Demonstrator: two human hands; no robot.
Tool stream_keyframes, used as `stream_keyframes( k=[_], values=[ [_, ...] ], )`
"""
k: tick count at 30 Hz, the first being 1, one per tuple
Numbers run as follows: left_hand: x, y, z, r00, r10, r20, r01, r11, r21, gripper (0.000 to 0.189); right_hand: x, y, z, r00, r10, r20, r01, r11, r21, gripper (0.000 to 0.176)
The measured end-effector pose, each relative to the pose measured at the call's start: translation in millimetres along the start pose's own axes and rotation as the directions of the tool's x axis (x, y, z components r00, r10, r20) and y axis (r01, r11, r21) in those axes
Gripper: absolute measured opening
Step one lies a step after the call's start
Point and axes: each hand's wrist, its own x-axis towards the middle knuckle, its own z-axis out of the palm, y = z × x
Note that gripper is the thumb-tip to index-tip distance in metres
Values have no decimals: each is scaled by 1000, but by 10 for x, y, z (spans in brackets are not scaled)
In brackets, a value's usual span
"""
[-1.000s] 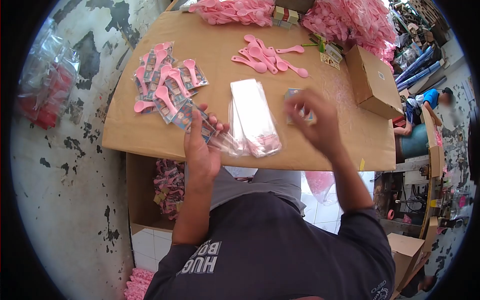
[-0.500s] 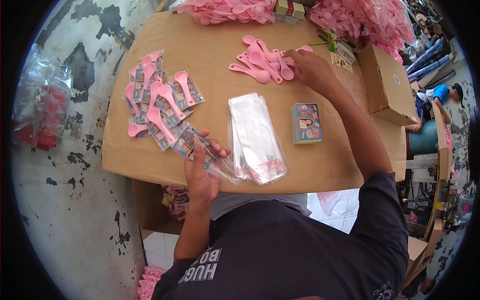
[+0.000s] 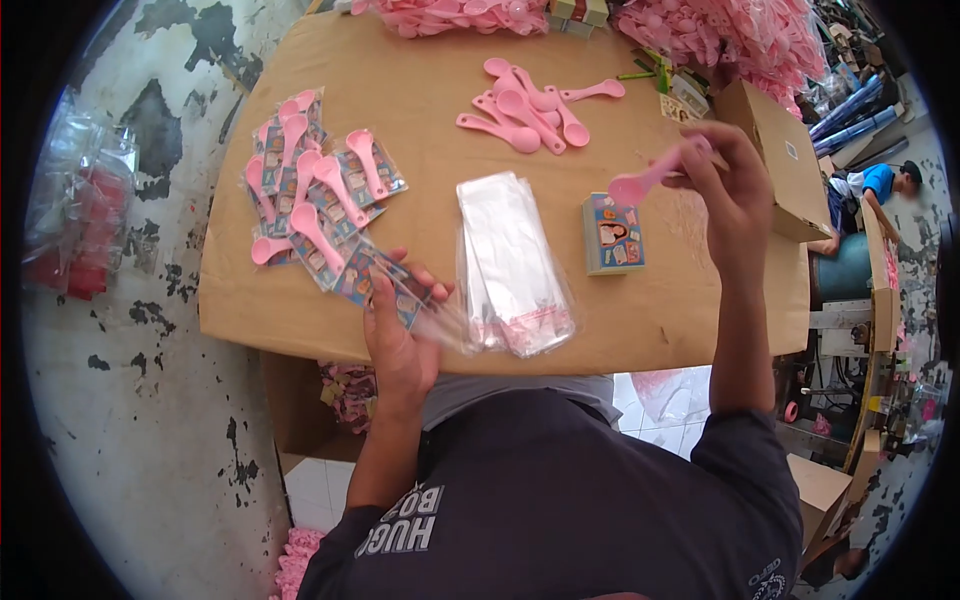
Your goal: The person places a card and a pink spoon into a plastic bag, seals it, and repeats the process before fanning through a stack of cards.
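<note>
My left hand (image 3: 405, 325) is closed on a clear plastic bag with a printed card (image 3: 385, 287) inside, at the table's near side. Between the fingers of my right hand (image 3: 725, 180) is a pink measuring spoon (image 3: 645, 182), its bowl pointing left above a stack of printed cards (image 3: 613, 240). A loose pile of pink spoons (image 3: 525, 110) lies at the far middle. Flat clear bags (image 3: 512, 265) are stacked between my hands. On the left, several bagged cards with spoons (image 3: 320, 185) overlap one another, next to my left hand.
Large bags of pink spoons (image 3: 720, 40) stand at the far edge. A cardboard box (image 3: 765, 155) is at the right, beside small green-handled items (image 3: 660, 72). Plastic packs (image 3: 85, 210) hang on the left wall. Another person (image 3: 875, 190) is farther off at right.
My right hand has moved from the spoon pile toward me and to the right, now carrying a spoon. My left hand still holds the bagged card, with little movement.
</note>
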Motion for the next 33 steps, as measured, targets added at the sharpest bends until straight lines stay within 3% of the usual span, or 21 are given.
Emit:
stream_keyframes(
  k=[2,5,7,8,10,13,17,21,23,27,29,33],
  values=[
    [46,14,70,997,61,-41,-66,990,-126,45,-346,-96,58,1000,13,-24,-10,996,91,22],
    [184,118,265,978,206,-27,-208,965,-160,47,-783,-66,166,999,49,-18,-50,999,-11,20],
    [291,157,339,954,299,-3,-292,929,-228,50,-991,19,307,979,204,-9,-198,961,192,16],
    [317,165,370,953,302,1,-294,929,-225,50,-1056,44,381,980,201,-9,-195,961,197,16],
    [354,157,440,933,360,25,-343,908,-242,51,-1160,76,544,938,345,17,-323,857,402,14],
    [329,94,516,931,350,102,-318,917,-239,49,-1246,104,711,909,413,54,-379,766,519,14],
    [251,-58,615,961,267,74,-251,952,-175,52,-1230,25,879,887,437,149,-433,678,594,14],
    [226,-85,668,966,249,74,-235,959,-160,53,-1200,40,929,878,427,217,-470,681,561,14],
    [237,-68,640,964,254,77,-241,959,-153,53,-1204,126,898,915,380,135,-400,811,428,13],
    [222,-105,670,974,212,76,-198,967,-162,53,-1200,94,913,916,375,144,-398,796,455,14],
    [204,-163,669,976,189,106,-169,970,-172,56,-1198,-8,970,895,384,225,-444,731,519,17],
    [111,-222,714,983,90,159,-58,978,-200,54,-1244,-39,1030,919,314,237,-393,761,516,20]
  ],
)
